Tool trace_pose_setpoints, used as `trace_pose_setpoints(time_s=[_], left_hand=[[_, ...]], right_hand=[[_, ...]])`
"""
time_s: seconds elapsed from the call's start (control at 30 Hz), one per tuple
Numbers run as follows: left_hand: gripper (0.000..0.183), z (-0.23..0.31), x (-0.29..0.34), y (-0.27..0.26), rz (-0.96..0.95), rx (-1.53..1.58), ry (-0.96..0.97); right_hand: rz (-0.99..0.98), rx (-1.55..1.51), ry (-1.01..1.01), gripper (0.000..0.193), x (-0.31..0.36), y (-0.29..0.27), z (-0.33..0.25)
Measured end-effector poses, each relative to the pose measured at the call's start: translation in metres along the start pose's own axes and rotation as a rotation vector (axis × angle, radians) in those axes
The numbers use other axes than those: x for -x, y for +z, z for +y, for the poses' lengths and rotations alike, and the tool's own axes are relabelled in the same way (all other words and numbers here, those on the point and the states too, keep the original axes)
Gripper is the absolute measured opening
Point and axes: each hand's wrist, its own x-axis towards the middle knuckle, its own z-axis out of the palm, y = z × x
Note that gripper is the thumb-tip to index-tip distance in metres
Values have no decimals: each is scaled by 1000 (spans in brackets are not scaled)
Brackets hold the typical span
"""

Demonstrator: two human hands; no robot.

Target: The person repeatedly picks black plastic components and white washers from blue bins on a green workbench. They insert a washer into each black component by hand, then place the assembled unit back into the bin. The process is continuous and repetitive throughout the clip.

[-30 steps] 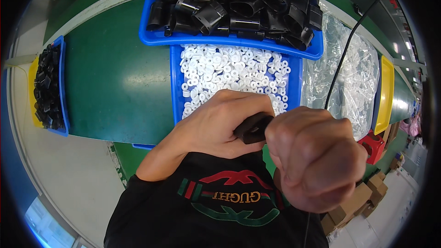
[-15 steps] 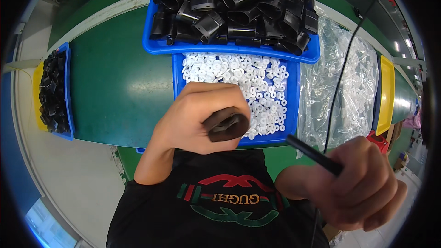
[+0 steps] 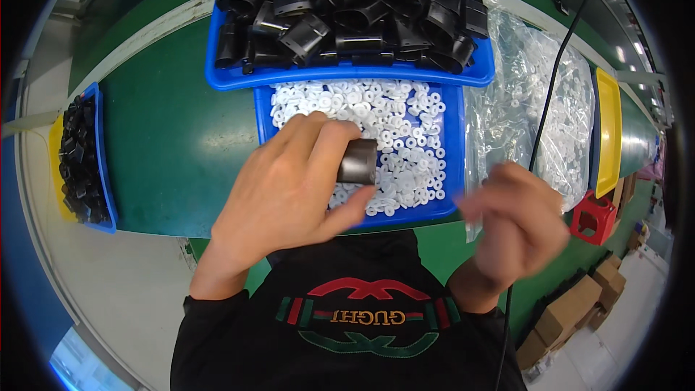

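A green bench (image 3: 166,130) spans the view, its edges bowed by the lens. At its middle, a blue lower tray (image 3: 454,137) holds loose white rings (image 3: 409,174); a blue upper tray (image 3: 347,81), heaped with black parts (image 3: 362,36), overlaps its far edge. A side tray (image 3: 106,166), also blue and filled with similar parts, lies at the left end. To the right are a clear bag (image 3: 499,123) and a yellow tray (image 3: 609,123), with a black cable (image 3: 554,80) crossing in front of the bag. Beyond the bench's near edge, at right, a red stool (image 3: 595,217) and cardboard boxes (image 3: 572,308) stand on the floor. The left hand (image 3: 289,181), back upward, grips a black tube (image 3: 358,163) over the lower tray, fingers on the far side, thumb on the near. The right hand (image 3: 521,224), raised near the bag, is blurred with fingers bent; whether it holds anything cannot be told.
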Motion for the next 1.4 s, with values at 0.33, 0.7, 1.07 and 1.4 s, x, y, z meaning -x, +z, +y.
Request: trace_pose_setpoints(time_s=[0.33,0.7,1.07,1.4], left_hand=[[50,6,-5,-9,77,-231,-9],[62,-41,9,1,114,750,39],[66,-44,7,-1,-184,860,28],[63,-44,6,16,-178,1122,198]], right_hand=[[-141,694,297,16,3,42,40],[-100,671,201,14,-4,51,47],[-48,110,-109,39,-20,36,-12],[-141,114,-68,51,-18,39,-16]])
